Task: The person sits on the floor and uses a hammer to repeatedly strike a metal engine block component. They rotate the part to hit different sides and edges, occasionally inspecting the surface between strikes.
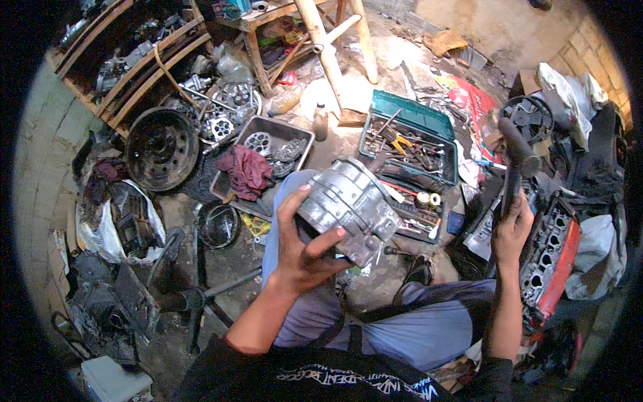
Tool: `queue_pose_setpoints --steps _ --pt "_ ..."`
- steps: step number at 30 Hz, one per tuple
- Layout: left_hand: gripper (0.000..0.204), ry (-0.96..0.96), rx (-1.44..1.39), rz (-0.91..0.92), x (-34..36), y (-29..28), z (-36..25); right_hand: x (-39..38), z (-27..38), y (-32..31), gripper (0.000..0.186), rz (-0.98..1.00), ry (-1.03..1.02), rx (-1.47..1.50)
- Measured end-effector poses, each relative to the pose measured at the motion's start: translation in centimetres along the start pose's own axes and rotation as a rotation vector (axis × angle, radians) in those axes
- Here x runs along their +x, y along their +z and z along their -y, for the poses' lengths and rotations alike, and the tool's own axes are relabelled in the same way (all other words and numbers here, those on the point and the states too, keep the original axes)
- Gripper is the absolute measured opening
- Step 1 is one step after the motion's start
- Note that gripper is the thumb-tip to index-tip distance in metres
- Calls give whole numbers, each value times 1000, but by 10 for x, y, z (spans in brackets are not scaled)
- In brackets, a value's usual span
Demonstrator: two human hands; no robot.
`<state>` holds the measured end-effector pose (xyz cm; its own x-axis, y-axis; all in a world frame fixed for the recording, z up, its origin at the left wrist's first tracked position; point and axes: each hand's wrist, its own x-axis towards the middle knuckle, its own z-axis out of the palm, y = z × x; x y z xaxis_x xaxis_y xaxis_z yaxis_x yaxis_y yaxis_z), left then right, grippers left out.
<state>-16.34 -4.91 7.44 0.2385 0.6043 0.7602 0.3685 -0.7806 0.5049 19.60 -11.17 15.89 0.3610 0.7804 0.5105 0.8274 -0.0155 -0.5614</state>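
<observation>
My left hand (295,258) grips a silver, cylindrical cast-metal compressor (345,204) from below and its left side, thumb and fingers wrapped around it. The compressor is tilted above my bent knee, and my palm hides its lower left end. Off to the right, my right hand (513,228) is closed around the handle of a hammer (522,153). The hammer stands nearly upright with its dark head raised, well apart from the compressor. My legs in blue-grey trousers (415,321) lie below both hands.
A green toolbox (412,117) full of tools lies open ahead. Left of it, a grey tray (301,127) holds a dark red rag (246,173) and round metal parts. A steel wheel rim (161,149) and crowded wooden shelves stand left. A red-sided cylinder head (559,261) lies right.
</observation>
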Motion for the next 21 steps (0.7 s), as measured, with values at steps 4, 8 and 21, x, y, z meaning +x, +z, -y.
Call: queue_pose_setpoints --steps 4,8,21 --pt "89 46 18 88 0 4 -1 -3 -24 22 44 -181 -19 108" --pt "92 -24 -110 -5 0 10 -3 -4 -20 20 48 -110 146 307" --pt "92 -61 -160 -45 8 33 -12 16 -6 14 60 -165 332 805"
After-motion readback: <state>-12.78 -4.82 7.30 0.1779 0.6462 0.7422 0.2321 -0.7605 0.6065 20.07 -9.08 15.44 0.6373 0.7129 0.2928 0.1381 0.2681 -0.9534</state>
